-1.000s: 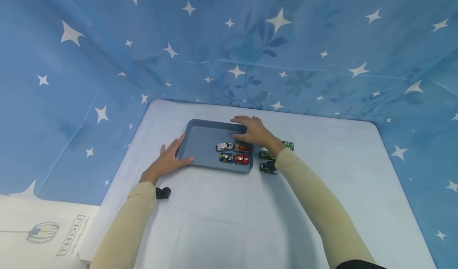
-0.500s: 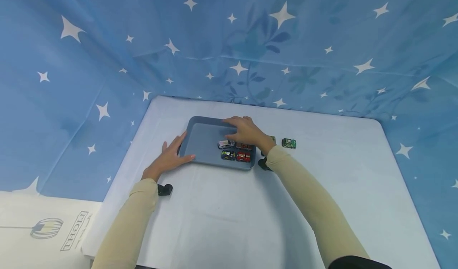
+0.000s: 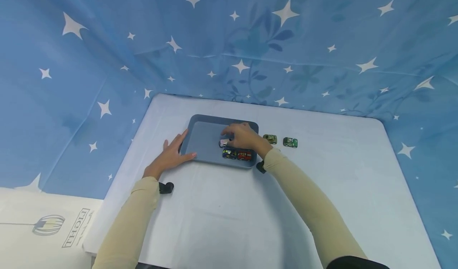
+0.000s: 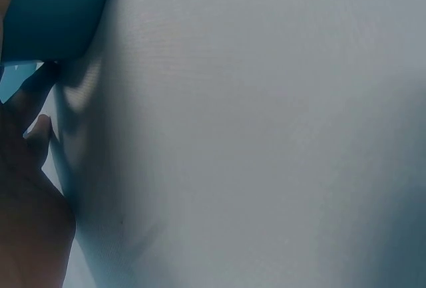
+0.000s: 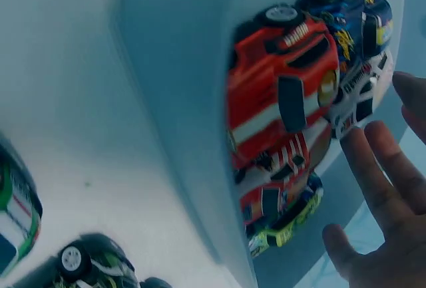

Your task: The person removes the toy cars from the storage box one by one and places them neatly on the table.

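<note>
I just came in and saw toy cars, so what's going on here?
A person's left grip touches the edge of a grey-blue tray, its fingers spread. Their right grip is inside the tray, fingertips by the white car; I can't tell if it is pinched. The blue car and red car are in the tray too. A green car and a camouflage car sit outside, on the table.
</note>
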Motion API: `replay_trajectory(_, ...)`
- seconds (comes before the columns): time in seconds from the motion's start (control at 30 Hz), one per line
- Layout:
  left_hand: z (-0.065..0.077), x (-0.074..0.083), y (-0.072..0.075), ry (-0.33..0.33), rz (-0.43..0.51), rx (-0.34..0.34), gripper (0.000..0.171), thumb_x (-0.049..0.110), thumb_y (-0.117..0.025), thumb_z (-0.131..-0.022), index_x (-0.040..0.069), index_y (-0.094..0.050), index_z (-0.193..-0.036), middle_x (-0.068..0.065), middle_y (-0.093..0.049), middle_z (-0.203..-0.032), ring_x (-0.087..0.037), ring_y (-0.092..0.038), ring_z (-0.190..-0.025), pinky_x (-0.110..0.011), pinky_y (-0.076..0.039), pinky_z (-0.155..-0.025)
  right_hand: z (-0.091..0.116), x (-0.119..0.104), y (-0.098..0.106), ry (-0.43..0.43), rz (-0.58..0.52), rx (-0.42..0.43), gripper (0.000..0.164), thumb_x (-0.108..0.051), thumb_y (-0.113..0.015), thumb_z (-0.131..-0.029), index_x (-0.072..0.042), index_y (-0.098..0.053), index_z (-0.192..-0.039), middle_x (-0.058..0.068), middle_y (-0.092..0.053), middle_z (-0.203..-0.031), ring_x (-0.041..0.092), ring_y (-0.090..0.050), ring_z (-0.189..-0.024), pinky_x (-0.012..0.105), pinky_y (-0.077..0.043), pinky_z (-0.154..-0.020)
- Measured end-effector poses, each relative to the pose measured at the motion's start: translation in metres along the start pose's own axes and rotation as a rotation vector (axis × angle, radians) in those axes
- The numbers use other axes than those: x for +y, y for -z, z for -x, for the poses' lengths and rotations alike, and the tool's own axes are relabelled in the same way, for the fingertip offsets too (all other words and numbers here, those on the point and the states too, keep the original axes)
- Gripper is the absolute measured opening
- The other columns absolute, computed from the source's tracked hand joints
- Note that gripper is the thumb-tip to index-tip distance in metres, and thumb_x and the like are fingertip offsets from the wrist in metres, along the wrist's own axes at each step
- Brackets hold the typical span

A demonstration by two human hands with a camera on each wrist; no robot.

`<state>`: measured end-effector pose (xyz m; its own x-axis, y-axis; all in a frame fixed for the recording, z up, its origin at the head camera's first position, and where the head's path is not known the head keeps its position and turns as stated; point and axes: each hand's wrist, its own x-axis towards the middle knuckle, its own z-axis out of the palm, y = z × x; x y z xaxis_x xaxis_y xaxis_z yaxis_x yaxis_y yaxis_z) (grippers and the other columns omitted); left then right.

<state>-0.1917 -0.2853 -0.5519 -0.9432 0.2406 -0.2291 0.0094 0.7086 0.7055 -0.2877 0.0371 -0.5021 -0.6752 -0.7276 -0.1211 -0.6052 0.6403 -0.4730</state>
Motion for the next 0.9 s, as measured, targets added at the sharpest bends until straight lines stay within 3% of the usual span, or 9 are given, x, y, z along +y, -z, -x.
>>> replay_trajectory(0.17,-0.002,-0.003,-0.001,-0.005,-0.004,0.002,0.109,0.06,-0.072,-0.097,0.026,-0.004,-0.175,-0.017,-0.007,-0.179,-0.036,-0.001,-0.164,-0.061,0.018,-0.124,-0.001,-0.002,-0.004,0.044,0.025,-0.036,0.032,-0.01,-0.076,-0.099,-0.012,-0.078,-0.131,0.005,-0.073,-0.135,0.026,-0.064,-0.13,0.06,-0.037,-0.119)
replay_trajectory(0.53,-0.002,-0.002,-0.002,-0.011,0.001,0.006,0.109,0.059,-0.072,-0.098,0.026,-0.004,-0.175,-0.017,-0.007,-0.179,-0.036,-0.001,-0.164,-0.061,0.018,-0.124,-0.004,-0.002,-0.012,0.082,-0.029,-0.002,0.029,-0.001,-0.075,-0.099,-0.007,-0.079,-0.127,0.01,-0.074,-0.129,0.028,-0.067,-0.125,0.047,-0.051,-0.11)
replay_trajectory(0.9,-0.001,0.0,-0.002,-0.015,-0.007,0.012,0.108,0.058,-0.071,-0.098,0.025,-0.004,-0.175,-0.016,-0.008,-0.179,-0.034,-0.003,-0.164,-0.059,0.019,-0.124,-0.006,-0.003,-0.013,0.099,-0.077,0.004,0.026,0.0,-0.075,-0.1,-0.004,-0.079,-0.126,0.01,-0.075,-0.126,0.028,-0.068,-0.123,0.042,-0.054,-0.107)
